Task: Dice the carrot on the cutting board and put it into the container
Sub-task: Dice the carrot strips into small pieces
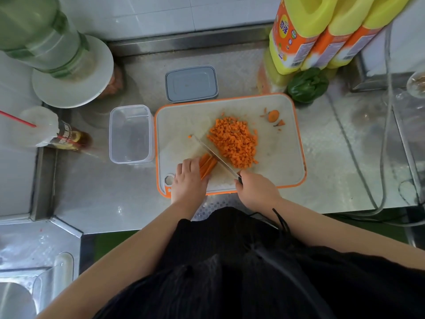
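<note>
A bundle of carrot sticks (207, 166) lies near the front left of the cutting board (282, 155), pinned under the curled fingers of the left hand (187, 180). The right hand (255, 191) grips the handle of a knife (216, 157), its blade lying across the sticks just beside those fingertips; a slip or a rolling stick could nick them. The pile of dice (234, 142) sits beyond the blade. The empty container (131, 134) stands on the counter (103, 199) touching the board's left edge, so a careless sweep may scatter dice or push it away.

Three yellow bottles (326, 31) stand at the back. A green pepper (308, 85) sits below them. A grey lid (191, 84) lies nearby.
</note>
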`<action>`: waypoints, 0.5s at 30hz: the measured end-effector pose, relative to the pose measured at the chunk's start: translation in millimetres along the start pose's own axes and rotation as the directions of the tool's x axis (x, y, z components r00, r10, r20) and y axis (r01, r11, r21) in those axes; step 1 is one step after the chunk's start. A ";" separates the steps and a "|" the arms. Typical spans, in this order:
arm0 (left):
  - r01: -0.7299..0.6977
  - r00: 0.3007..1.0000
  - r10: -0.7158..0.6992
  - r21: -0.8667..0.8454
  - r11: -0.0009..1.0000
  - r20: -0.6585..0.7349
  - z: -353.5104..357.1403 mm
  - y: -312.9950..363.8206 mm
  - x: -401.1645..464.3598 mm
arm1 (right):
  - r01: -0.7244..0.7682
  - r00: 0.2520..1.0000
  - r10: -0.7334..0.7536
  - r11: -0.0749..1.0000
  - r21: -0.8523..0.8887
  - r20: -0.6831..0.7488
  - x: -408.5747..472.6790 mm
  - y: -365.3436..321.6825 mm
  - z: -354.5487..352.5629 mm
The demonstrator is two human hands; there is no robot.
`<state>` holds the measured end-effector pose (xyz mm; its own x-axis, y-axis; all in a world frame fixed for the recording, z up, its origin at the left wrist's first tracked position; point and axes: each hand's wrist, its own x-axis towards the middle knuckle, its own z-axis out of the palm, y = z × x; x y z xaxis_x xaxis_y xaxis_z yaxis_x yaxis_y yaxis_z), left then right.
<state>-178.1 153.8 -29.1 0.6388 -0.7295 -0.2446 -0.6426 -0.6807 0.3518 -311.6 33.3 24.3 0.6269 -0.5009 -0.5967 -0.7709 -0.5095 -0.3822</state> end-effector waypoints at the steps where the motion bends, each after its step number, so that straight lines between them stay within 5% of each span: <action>1: -0.003 1.000 0.003 -0.016 1.000 -0.003 0.0 -0.6 -0.3 | 0.002 1.000 -0.002 1.000 -0.001 0.003 -0.4 -0.7 0.4; 9: -0.036 0.999 0.033 -0.083 0.996 -0.036 0.8 -6.3 1.4 | -0.001 1.000 0.001 1.000 -0.003 -0.008 0.2 -2.8 -2.3; 15: -0.189 0.967 0.158 -0.147 0.971 -0.201 10.2 -13.5 9.6 | 0.054 0.996 -0.061 0.995 -0.085 -0.071 -3.4 -6.2 -9.6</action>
<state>-167.6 155.3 -45.5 0.6014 -0.7989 0.0006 -0.6824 -0.5133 0.5205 -307.9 31.4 35.4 0.6789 -0.5178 -0.5207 -0.7233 -0.5935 -0.3529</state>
